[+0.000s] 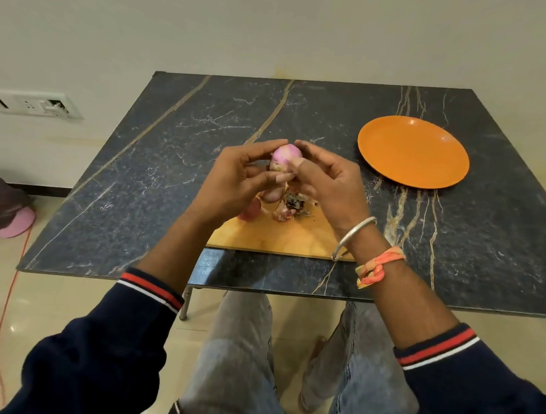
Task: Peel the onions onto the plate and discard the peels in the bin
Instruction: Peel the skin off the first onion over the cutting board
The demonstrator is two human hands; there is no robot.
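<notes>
A partly peeled pink-purple onion (285, 157) was held above the wooden cutting board (282, 237), gripped between the fingers of the left hand (235, 182) and right hand (326, 184). Loose papery peels (292, 208) lay on the board beneath. The round orange plate (413, 151) sat well apart on the dark marble-patterned table (173, 144).

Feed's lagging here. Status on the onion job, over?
Both hands on one onion, mid-peel above the board. Peels piled there. Plate bare. Nothing blocking.

Dark marble table (180, 145), cream wall (275, 26), glossy beige floor (54, 306).
</notes>
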